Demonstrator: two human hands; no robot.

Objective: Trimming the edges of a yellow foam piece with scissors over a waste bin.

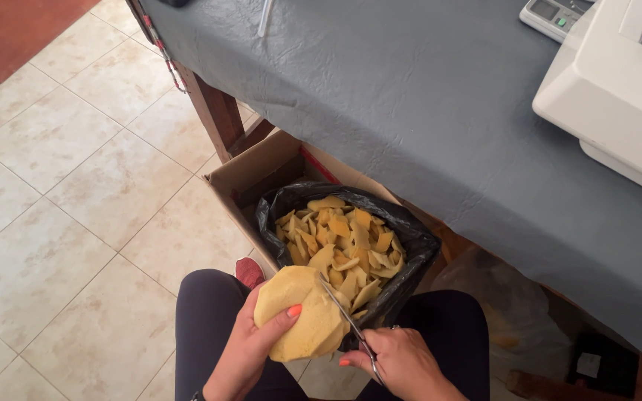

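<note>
The person sits with knees apart, dark trousers showing on both legs, and works low over the floor. The left hand [243, 349] curls around a thick, rounded slab of yellow foam [300, 312], thumb pressed across its face and fingers wrapped behind, holding it up between the knees. The right hand [403, 360] is closed around the handles of a pair of scissors [347, 319], whose blades angle up and to the left and meet the foam's right edge.

Just beyond the foam stands a black plastic bag [410, 245], its mouth rolled open and filled nearly to the rim with yellow foam strips [339, 241], loose and heaped at all angles. The bag sits inside an open cardboard box [250, 174] whose flaps lean outward, and the box rests on the pale tiled floor [61, 193]. A red shoe tip [249, 271] shows beside the box's near corner, close to the left knee.

Above and behind the box runs the worktop [425, 104], draped in a grey-blue cloth that hangs over its edge, with a brown wooden leg [213, 111] at its left end. A white sewing machine [618, 89] stands at the worktop's far right, partly cut off by the frame, and a small grey device with a screen [555, 15] lies just behind it. Under the worktop to the right lies a clear plastic bag [499, 297], its contents too dim to make out.
</note>
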